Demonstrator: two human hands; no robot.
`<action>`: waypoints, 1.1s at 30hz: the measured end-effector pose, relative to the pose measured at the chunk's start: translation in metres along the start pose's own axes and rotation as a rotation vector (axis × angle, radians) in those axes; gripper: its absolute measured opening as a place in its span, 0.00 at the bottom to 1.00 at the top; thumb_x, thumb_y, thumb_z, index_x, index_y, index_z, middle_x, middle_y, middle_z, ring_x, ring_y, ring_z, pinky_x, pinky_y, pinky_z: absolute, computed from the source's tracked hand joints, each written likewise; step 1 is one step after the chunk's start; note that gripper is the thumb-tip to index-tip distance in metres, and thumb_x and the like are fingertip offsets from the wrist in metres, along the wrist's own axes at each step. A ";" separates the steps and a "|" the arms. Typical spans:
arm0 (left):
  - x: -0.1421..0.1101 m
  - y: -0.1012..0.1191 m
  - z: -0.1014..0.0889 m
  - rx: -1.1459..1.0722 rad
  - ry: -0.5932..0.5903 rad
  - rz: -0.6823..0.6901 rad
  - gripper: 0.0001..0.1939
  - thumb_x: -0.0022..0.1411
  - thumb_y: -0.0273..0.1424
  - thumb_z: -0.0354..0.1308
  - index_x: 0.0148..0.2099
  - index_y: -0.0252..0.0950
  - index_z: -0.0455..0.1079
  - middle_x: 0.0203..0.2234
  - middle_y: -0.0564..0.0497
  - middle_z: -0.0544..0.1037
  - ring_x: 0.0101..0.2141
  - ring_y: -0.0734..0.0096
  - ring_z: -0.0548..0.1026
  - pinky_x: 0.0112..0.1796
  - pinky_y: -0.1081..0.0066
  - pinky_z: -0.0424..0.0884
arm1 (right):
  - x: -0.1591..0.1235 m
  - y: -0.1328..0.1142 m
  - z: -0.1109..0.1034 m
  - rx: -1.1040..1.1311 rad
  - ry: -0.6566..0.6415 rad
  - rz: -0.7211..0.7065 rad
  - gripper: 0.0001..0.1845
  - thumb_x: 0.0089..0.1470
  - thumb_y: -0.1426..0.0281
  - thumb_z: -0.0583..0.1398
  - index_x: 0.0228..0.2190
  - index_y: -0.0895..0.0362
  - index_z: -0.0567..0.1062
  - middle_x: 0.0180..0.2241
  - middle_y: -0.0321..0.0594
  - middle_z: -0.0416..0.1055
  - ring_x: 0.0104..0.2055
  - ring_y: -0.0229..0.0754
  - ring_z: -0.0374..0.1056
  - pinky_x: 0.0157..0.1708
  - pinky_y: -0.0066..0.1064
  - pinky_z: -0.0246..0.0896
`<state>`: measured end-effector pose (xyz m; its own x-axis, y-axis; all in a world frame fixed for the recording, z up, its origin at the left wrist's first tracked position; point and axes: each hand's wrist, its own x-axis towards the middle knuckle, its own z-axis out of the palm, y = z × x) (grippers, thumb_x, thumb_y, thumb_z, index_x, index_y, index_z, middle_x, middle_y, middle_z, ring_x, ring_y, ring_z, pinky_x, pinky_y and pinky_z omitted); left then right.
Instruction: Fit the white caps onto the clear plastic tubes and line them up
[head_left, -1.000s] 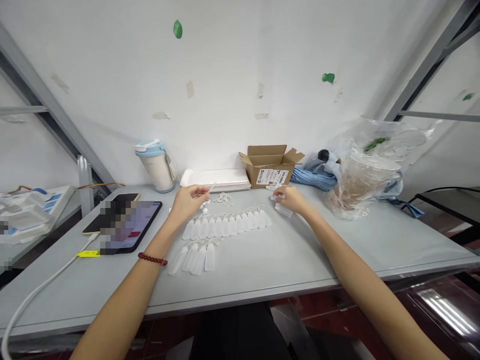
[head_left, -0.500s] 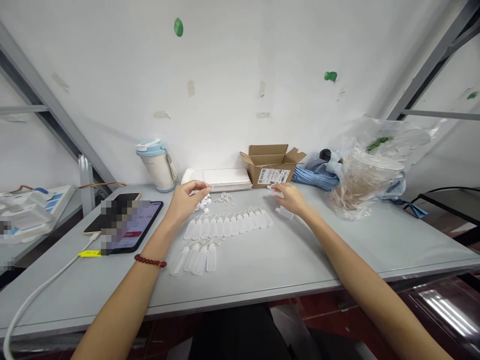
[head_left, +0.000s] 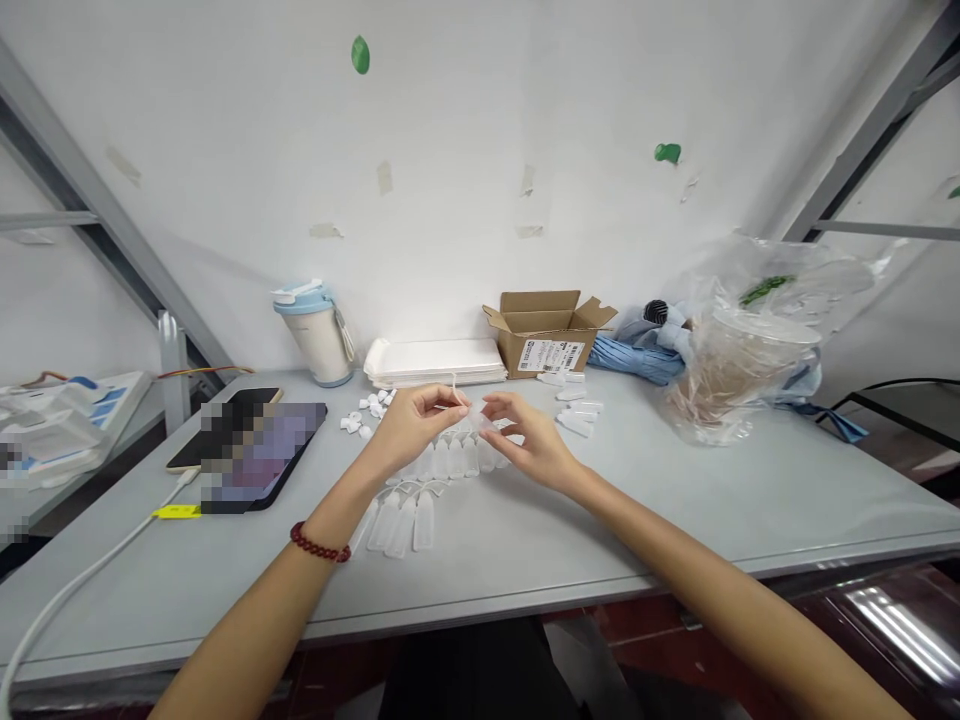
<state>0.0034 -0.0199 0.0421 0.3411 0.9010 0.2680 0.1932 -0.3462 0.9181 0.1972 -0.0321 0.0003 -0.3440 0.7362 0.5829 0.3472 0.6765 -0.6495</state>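
The right hand (head_left: 521,440) pinches a translucent sleeve (head_left: 484,422) between both hands, its long axis apparently slanting up toward the left hand (head_left: 420,425), which pinches a white cord (head_left: 454,384). A white wall (head_left: 450,200) backs the grey table (head_left: 525,540), bearing one carton (head_left: 547,345), one tumbler (head_left: 315,340), two phones (head_left: 262,460), four front-row sleeves (head_left: 423,522).

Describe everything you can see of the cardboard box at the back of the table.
The cardboard box is plain brown and upright, open at the top, with flaps splayed at both sides and a raised panel behind. A white label with dark print, too small to read, covers much of its front. It stands near the wall, between a white stack and a blue bundle; contact is unclear. Its contents are hidden. Neither the left hand nor right hand touches it.
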 end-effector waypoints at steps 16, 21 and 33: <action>-0.002 0.004 0.000 0.149 -0.027 0.007 0.07 0.52 0.34 0.58 0.28 0.35 0.70 0.24 0.52 0.74 0.27 0.70 0.71 0.30 0.71 0.68 | -0.004 0.003 0.004 -0.082 -0.005 -0.114 0.17 0.56 0.70 0.54 0.49 0.53 0.61 0.42 0.46 0.67 0.43 0.42 0.67 0.31 0.32 0.72; -0.004 0.005 0.000 0.178 -0.063 0.042 0.06 0.55 0.33 0.57 0.31 0.36 0.71 0.28 0.51 0.76 0.31 0.68 0.73 0.34 0.71 0.69 | -0.006 0.004 0.004 -0.105 -0.030 -0.144 0.19 0.57 0.71 0.54 0.50 0.53 0.61 0.39 0.44 0.65 0.41 0.42 0.66 0.30 0.31 0.72; -0.001 0.003 0.003 0.110 -0.099 0.038 0.10 0.56 0.37 0.58 0.35 0.36 0.73 0.34 0.48 0.77 0.36 0.66 0.75 0.40 0.67 0.71 | -0.004 -0.006 0.003 -0.036 0.051 -0.085 0.11 0.57 0.67 0.55 0.43 0.53 0.67 0.38 0.43 0.68 0.39 0.40 0.67 0.29 0.30 0.73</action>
<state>0.0059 -0.0230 0.0439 0.4377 0.8587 0.2666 0.2763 -0.4106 0.8689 0.1939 -0.0389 0.0006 -0.3286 0.6756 0.6600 0.3504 0.7362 -0.5790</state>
